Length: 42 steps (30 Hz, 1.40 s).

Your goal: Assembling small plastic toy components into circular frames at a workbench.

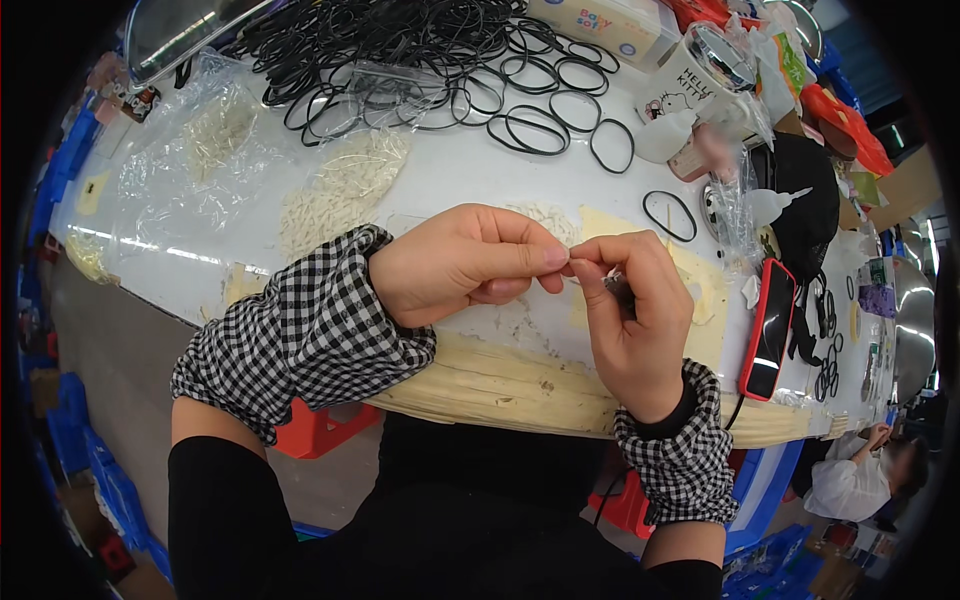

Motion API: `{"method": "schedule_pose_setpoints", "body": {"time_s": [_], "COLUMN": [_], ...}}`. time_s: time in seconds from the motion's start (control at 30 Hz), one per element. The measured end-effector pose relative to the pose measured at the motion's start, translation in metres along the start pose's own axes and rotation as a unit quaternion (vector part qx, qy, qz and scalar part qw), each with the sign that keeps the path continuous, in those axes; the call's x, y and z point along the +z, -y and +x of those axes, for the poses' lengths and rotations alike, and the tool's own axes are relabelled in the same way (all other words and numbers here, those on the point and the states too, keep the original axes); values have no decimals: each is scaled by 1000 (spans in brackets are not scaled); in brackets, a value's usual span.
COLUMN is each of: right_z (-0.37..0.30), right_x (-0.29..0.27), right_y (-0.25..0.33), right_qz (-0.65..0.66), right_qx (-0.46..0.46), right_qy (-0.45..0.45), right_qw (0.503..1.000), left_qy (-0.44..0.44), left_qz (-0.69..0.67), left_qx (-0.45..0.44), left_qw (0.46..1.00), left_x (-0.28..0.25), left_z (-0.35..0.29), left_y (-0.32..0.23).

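My left hand (460, 262) and my right hand (645, 310) meet above the near side of the white table (460, 185). Thumb and forefinger of each are pinched together, with the fingertips touching or nearly so. Whatever they pinch is too small to make out. Just behind the fingers lies a little heap of small white pieces (545, 214). More white pieces (350, 180) spread out farther left, partly under clear plastic. A large tangle of black rubber bands (380, 45) covers the back of the table. Yellowish paper (703, 285) lies beside my right hand.
A red-cased phone (768, 330) lies at the right, near the wooden table edge (500, 385). A printed white cup (685, 85), a squeeze bottle (665, 137) and a tissue box (610, 28) stand at back right. Clear plastic bags (150, 190) lie left. Another person (855, 480) sits far right.
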State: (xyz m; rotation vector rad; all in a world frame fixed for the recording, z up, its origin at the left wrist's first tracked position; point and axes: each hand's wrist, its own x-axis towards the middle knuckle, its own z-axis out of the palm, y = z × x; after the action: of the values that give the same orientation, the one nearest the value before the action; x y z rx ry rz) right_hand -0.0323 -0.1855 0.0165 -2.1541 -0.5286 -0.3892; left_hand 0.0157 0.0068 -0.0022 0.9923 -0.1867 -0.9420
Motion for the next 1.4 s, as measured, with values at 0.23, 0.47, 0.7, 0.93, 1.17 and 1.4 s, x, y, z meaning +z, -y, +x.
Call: {"method": "schedule_pose_setpoints", "body": {"time_s": [0.23,0.47,0.7,0.93,1.17,1.4], "right_z": [1,1,1,0,1,-1], "right_x": [-3,-3,-2,-1,-3,-1], "right_y": [1,0,5,5,9,2], "right_qz": [12,27,64,62,41,-22], "right_qx": [3,-14,-12,-2,16,36], "right_qy": [-13,-7,-3,-21,2,67], "right_qw": [1000,999,998,998,999,997], "left_qy": [-14,-12,-1,13,15,19], "left_qz": [-19,-9,14,5,-9,-5], "left_qx": [27,44,37,57,54,55], "left_qw": [999,999,999,998,998,998], "left_x": [1,-1,-3,-2,-1,7], "left_z": [0,1,1,1,1,-3], "left_y": [-2,0,2,4,3,-3]}}
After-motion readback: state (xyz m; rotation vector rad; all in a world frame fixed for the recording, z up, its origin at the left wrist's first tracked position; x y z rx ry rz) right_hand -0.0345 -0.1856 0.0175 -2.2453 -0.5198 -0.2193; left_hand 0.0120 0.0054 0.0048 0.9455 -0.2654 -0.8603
